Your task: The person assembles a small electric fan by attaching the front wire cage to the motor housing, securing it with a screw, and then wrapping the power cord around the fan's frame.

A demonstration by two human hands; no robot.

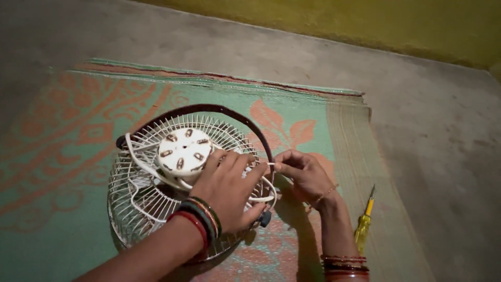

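**A:** Head view, the only one I had. Where did the fan sit?

**B:** The small white fan [190,180] lay face-down on the green and orange mat [62,156] on the floor, wire cage spread flat, its round motor housing [184,151] pointing up at me. The dark curved stand [209,110] arched over the far side.

**A:** And my left hand?

**B:** My left hand [229,190] lay spread over the cage just right of the housing, fingers resting on the wires, pressing rather than clenched round anything.

**A:** The right?

**B:** My right hand [302,175] was just off the cage's right edge, thumb and forefinger pinched on the white cord [272,166] at the rim. That cord ran leftward from the grip, back under my left hand towards the housing. So the right hand was nearer.

**A:** Anything else?

**B:** A yellow screwdriver [364,222] lay on the mat beside my right wrist, untouched.
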